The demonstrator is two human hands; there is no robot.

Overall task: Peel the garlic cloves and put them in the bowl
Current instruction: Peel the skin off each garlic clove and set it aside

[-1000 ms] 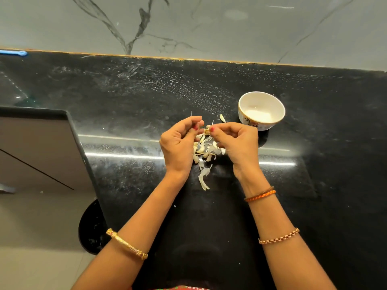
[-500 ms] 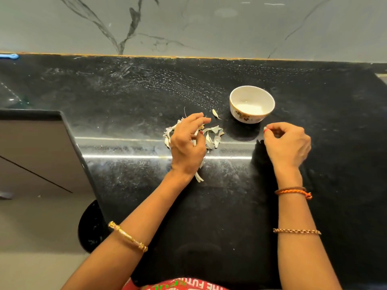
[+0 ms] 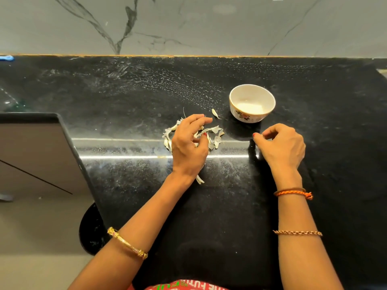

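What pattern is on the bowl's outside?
White bowl with a small floral motif near its base; head view shows it.

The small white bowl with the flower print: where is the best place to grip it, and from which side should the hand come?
Probably the rim of the bowl, pinched thumb inside and fingers outside. It stands upright and open on the black counter, so the rim is free all around. The right hand is nearest; coming from above on the near right side avoids the garlic skins at its left.
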